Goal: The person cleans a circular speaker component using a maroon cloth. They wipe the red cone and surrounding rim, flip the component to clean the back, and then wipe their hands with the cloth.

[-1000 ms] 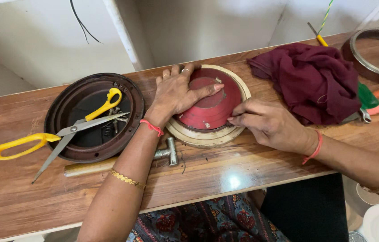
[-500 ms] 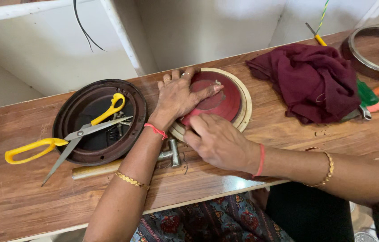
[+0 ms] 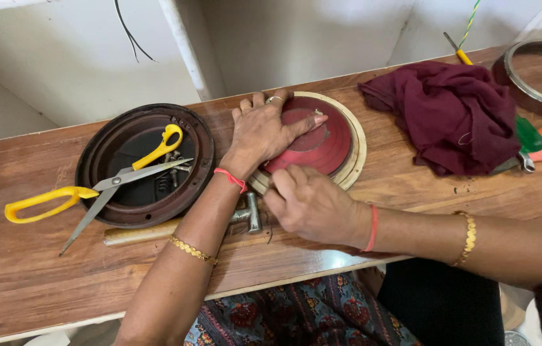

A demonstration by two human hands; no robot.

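The left hand [image 3: 264, 131] lies flat and spread on the red domed disc [image 3: 312, 141], seated in a cream round ring [image 3: 355, 160] mid-desk. The right hand [image 3: 312, 205], fingers curled, pinches the ring's six-o'clock edge. The disc looks stiff, light and smooth; the rim seems the best hold.

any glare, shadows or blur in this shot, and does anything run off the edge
Head view: sharp, evenly lit from above; a bright glare patch on the wooden bench edge below the right hand; soft shadows under the left hand on the red disc; the metal ring is cut off at the frame's right edge.
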